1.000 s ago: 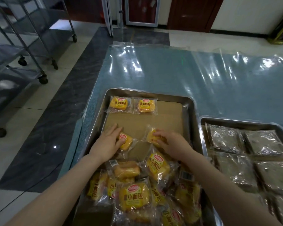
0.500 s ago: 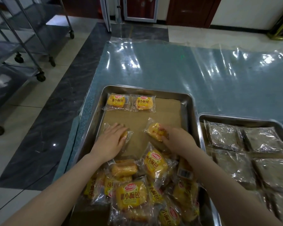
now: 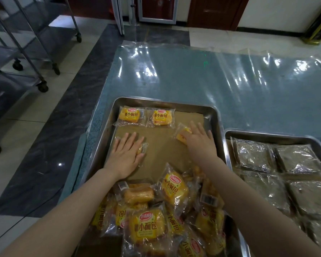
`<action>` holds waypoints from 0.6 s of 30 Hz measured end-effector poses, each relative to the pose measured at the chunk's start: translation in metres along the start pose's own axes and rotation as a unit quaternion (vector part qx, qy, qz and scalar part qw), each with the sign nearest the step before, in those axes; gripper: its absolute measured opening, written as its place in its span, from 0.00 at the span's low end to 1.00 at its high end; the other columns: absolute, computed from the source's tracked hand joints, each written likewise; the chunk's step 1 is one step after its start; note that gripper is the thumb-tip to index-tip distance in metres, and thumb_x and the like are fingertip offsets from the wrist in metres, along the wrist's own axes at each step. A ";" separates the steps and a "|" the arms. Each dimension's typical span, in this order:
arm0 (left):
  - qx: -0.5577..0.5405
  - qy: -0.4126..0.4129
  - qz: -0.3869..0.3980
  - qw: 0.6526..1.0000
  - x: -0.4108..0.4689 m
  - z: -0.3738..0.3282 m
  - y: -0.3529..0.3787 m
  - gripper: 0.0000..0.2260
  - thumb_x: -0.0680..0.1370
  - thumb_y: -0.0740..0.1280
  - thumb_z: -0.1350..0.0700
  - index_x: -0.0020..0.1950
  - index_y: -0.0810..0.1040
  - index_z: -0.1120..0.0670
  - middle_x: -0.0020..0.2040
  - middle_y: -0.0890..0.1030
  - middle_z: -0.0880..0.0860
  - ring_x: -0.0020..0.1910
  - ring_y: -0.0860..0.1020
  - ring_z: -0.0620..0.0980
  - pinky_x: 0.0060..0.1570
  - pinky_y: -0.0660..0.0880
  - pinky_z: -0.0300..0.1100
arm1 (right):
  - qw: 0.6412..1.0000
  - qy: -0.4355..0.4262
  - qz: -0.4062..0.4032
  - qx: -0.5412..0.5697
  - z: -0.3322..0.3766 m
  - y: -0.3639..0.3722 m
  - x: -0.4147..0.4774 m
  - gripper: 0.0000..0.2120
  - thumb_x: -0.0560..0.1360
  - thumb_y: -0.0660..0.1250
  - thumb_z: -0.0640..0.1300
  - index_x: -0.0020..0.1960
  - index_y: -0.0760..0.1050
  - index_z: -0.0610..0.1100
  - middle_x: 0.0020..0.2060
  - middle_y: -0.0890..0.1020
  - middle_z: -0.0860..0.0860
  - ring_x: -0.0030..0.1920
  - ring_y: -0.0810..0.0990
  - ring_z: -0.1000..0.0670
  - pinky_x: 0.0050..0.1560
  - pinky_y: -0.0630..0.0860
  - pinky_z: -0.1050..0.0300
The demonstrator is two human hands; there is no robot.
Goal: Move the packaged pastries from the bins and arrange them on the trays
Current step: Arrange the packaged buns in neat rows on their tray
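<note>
Both hands lie flat with fingers spread, each pressing one packaged pastry down onto the brown paper liner [image 3: 161,151] of a steel tray [image 3: 216,115]; neither hand is curled around anything. Nearest the viewer, at the near end of this tray, sits a loose heap of pastry packets [image 3: 156,216], clear wrappers with yellow printing and small golden buns inside, piled over one another at odd angles. Two bare forearms reach forward over this heap. Just beyond it, the left hand [image 3: 125,157] rests palm down on the left side of the liner, covering most of a left packet [image 3: 142,148] whose wrapper edge shows at the fingertips. Farther and to the right, the right hand [image 3: 197,140] presses a right packet [image 3: 183,135] that sticks out to the left of its fingers, tilted. At the far end of the tray, two packets lie neatly side by side, labels up: a far-left packet [image 3: 129,115] and a far-middle packet [image 3: 162,117], nearly touching. The packet under the right hand sits just to the right of this pair, slightly nearer. To the right, a second steel tray [image 3: 267,134] holds flat, silvery-wrapped dark squares [image 3: 254,156] in rows. Both trays stand on a blue-green table under a shiny clear plastic sheet [image 3: 230,76]. Far left, wheeled metal racks [image 3: 26,52] stand on the tiled floor.
</note>
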State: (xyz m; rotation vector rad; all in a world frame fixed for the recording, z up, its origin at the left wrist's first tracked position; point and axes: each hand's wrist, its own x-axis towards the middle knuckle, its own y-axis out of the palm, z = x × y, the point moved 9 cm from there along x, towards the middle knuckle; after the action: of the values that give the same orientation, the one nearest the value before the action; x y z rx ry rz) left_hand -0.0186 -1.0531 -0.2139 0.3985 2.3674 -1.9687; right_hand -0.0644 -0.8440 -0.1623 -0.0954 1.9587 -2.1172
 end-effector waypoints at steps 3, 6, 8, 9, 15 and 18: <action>0.007 -0.001 -0.011 1.000 0.004 0.001 0.000 0.26 0.80 0.46 0.41 0.75 0.40 0.43 0.77 0.40 0.49 0.72 0.33 0.48 0.69 0.31 0.49 | 0.997 -0.033 0.063 0.026 0.009 0.014 0.008 0.33 0.78 0.61 0.39 0.77 0.51 0.55 0.78 0.47 0.48 0.76 0.44 0.41 0.72 0.51 0.38; 0.012 -0.002 -0.019 1.000 0.010 0.004 0.000 0.26 0.79 0.44 0.40 0.75 0.40 0.42 0.77 0.40 0.49 0.72 0.33 0.48 0.69 0.32 0.49 | 0.990 -0.056 0.127 0.021 0.010 0.038 0.004 0.39 0.77 0.63 0.54 0.77 0.41 0.54 0.77 0.40 0.50 0.75 0.36 0.40 0.71 0.44 0.37; 0.013 -0.004 -0.026 1.000 0.014 0.006 -0.001 0.26 0.79 0.44 0.40 0.76 0.40 0.42 0.77 0.41 0.49 0.72 0.33 0.47 0.69 0.32 0.49 | 0.991 -0.060 0.116 0.032 0.007 0.040 0.008 0.39 0.76 0.63 0.57 0.77 0.42 0.53 0.77 0.39 0.50 0.74 0.34 0.41 0.69 0.39 0.39; 0.010 -0.005 -0.028 1.000 0.016 0.006 -0.001 0.26 0.79 0.44 0.40 0.76 0.41 0.42 0.77 0.41 0.49 0.72 0.33 0.47 0.69 0.32 0.49 | 0.992 -0.062 0.103 0.031 0.005 0.038 0.011 0.37 0.76 0.63 0.57 0.77 0.45 0.53 0.77 0.40 0.50 0.74 0.34 0.42 0.69 0.37 0.40; -0.023 -0.007 -0.031 0.999 0.017 0.006 -0.010 0.28 0.79 0.45 0.39 0.73 0.34 0.43 0.75 0.34 0.50 0.71 0.29 0.48 0.68 0.30 0.48 | 0.999 -0.019 -0.040 0.006 -0.002 0.001 0.025 0.21 0.79 0.59 0.52 0.69 0.66 0.47 0.76 0.55 0.47 0.76 0.47 0.43 0.74 0.46 0.39; -0.023 0.004 -0.110 0.994 0.005 0.003 -0.032 0.28 0.81 0.51 0.44 0.76 0.41 0.47 0.76 0.38 0.49 0.73 0.32 0.46 0.69 0.32 0.45 | 0.995 0.011 -0.090 0.050 -0.002 -0.005 0.020 0.24 0.79 0.59 0.51 0.72 0.61 0.48 0.75 0.59 0.46 0.74 0.55 0.41 0.72 0.59 0.41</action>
State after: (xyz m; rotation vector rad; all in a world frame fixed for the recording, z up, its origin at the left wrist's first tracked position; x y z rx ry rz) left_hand -0.0304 -1.0603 -0.1848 0.1497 2.5560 -1.9939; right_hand -0.0846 -0.8463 -0.1602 -0.2385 1.9180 -2.3335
